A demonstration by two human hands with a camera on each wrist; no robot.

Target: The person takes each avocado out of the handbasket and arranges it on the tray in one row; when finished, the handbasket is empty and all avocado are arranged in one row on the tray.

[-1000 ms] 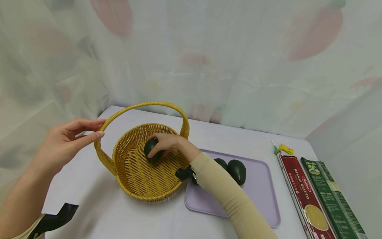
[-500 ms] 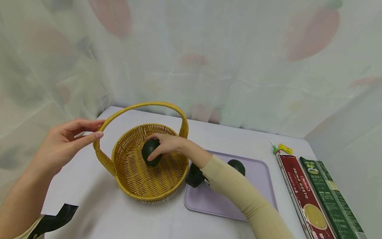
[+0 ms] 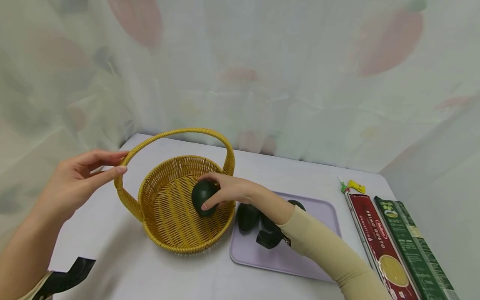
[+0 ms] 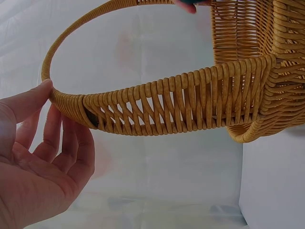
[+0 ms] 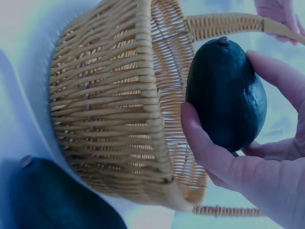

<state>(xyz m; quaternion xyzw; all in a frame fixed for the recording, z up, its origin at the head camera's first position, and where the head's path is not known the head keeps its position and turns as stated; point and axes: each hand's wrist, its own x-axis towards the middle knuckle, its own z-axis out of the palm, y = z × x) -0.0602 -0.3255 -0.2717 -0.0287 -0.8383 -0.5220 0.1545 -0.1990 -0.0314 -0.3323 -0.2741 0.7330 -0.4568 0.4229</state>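
Head view, large to small. Table (image 3: pixel 112 258) covered in pale cloth, curtain behind. Lilac tray (image 3: pixel 311 258) right of centre; two pasta boxes (image 3: pixel 397 246) at the far right edge. Wicker basket (image 3: pixel 176 233) sits left of the tray, nearly touching it, handle arching overhead.

Left hand (image 3: pixel 75 183): fingers relaxed and straight, thumb tip and fingertips resting against the basket handle (image 4: pixel 157 107) near its left base. Not wrapped round it; a steadying touch only, confirmed in the left wrist view.

Right hand (image 3: pixel 228 189): thumb and fingers curled round one dark avocado (image 5: pixel 226 95), held inside the basket close to its right wall. Cannot tell whether the fruit touches the woven floor or sits just above it. Grip looks secure in the right wrist view.

Two more avocados (image 3: pixel 248 216) lie on the tray just beside the basket, partly hidden by the forearm.

Risks, as judged:
- Basket is light and only touched, not gripped; a knock from the right wrist on the rim could slide or tip it.
- Avocado is rounded; released near the sloped wall it may roll.
- Sleeve passes over the tray fruit and could nudge them off.
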